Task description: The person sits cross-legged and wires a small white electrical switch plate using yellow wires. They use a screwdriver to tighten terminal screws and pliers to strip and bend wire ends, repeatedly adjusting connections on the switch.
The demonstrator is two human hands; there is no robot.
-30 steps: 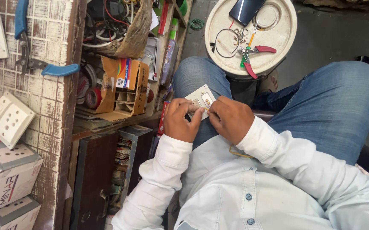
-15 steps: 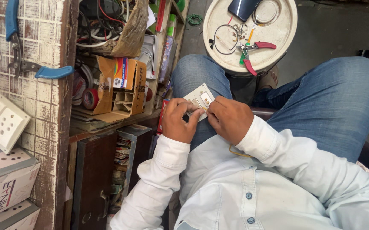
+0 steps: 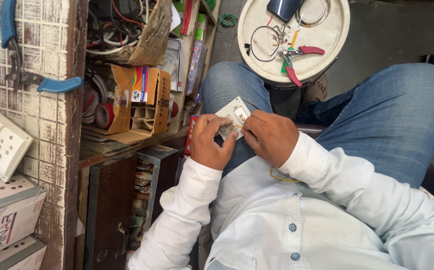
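Both hands meet over the lap on a small white switch plate (image 3: 233, 119), its back with metal terminals facing up. The left hand (image 3: 211, 141) curls around the plate's lower edge, thumb and fingers closed on it; the right hand (image 3: 269, 136) pinches at the terminals — whether it holds a screw or wire I cannot tell. Nothing supports the plate, so a slip could drop it, or a small part, between the knees. The pliers (image 3: 297, 59) lie well apart on the round white tray (image 3: 337, 30).
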